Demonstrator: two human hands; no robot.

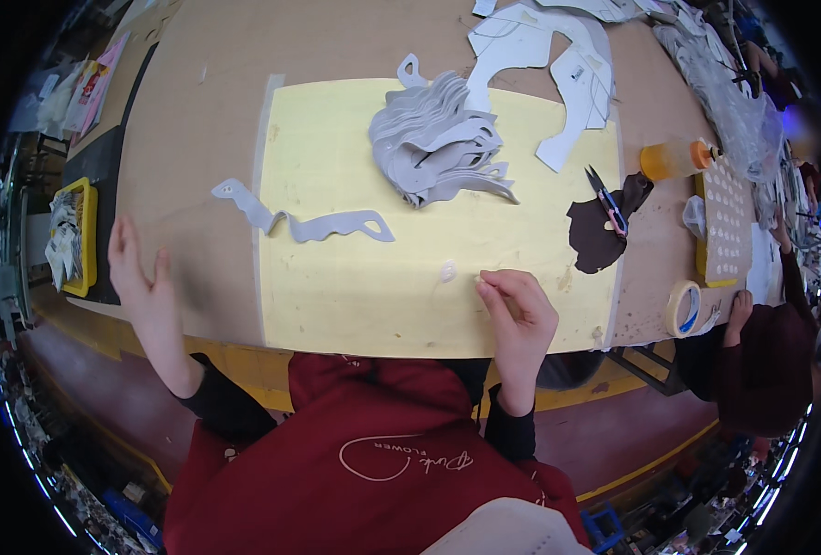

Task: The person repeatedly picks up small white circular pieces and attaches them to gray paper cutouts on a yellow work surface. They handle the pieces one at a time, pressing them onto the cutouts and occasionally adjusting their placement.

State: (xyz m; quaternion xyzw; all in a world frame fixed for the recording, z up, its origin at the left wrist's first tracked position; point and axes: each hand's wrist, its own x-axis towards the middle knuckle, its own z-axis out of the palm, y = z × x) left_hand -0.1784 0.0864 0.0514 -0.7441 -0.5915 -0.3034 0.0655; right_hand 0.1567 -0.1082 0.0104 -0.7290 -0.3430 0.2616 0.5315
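My left hand (140, 282) is raised over the left part of the table, fingers apart and nothing in them. My right hand (521, 319) is pinched above the front of the yellow sheet (355, 287); what its fingertips hold, if anything, is too small to make out. Close to those fingertips a small whitish translucent bit (448, 271) lies on the sheet. One wavy grey cut strip (327, 228) with a holed end is stretched out nearest my left hand. Farther back, a heap of similar grey pieces (433, 143) is stacked on the sheet.
White templates (572, 79) lie at the back right. Thread snips (607, 202) rest on a dark brown scrap (591, 236). Beyond are an orange-capped bottle (674, 159), a tape roll (682, 308) and a dotted board (727, 222). A yellow bin (89, 239) stands left; a person sits right.
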